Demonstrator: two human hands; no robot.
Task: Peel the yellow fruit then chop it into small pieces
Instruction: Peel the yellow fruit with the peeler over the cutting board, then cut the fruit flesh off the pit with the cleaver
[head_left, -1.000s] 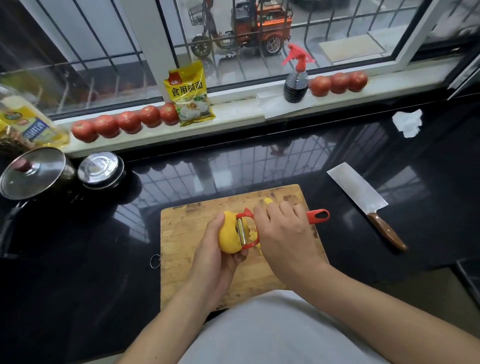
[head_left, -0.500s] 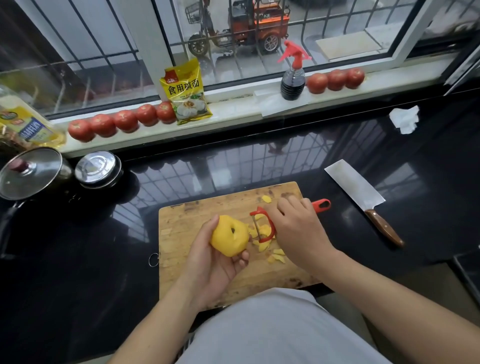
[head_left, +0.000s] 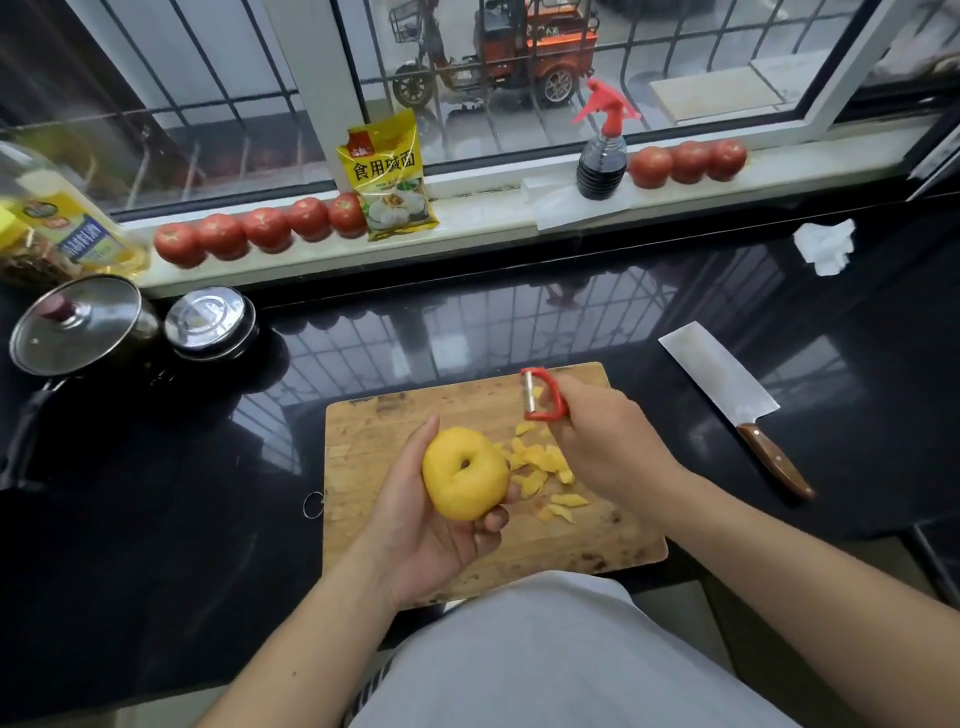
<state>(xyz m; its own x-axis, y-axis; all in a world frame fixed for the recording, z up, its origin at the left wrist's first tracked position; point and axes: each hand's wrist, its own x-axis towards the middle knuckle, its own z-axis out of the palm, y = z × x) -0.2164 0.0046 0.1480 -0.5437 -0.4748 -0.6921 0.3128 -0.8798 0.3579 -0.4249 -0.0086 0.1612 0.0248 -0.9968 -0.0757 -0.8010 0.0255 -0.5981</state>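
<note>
- Where the left hand (head_left: 423, 530) cups the yellow fruit (head_left: 464, 474) above the near half of the cutting board (head_left: 374, 457), the palm and curled fingers hide the fruit's underside; only the thumb along its left side and two fingertips at its lower right show.
- That left grip is closed round the fruit, whose dimpled end faces the camera.
- The right hand (head_left: 608, 444) holds the red peeler (head_left: 543, 394) over the board's far right part, apart from the fruit; its grip covers the handle entirely, so only the red head and metal blade stick out.
- Yellow peel scraps (head_left: 545, 470) lie on the board between fruit and right hand; some are tucked behind the fruit's right edge.
- A cleaver (head_left: 727, 395) lies on the black tabletop (head_left: 156, 519) right of the board, well apart from both hands.
- On the left, a lidded pan (head_left: 78, 325) is cut by the frame edge, its handle lost in shadow; a smaller lidded pot (head_left: 210, 322) sits just beside it.
- Along the windowsill (head_left: 493, 210) stand tomatoes (head_left: 265, 228), a yellow packet (head_left: 389, 176) and a spray bottle (head_left: 602, 156); an oil bottle (head_left: 57, 218) at far left is blurred.
- A crumpled white tissue (head_left: 826, 247) lies at the far right.
- The board's near edge is hidden by the person's grey clothing (head_left: 571, 660).
</note>
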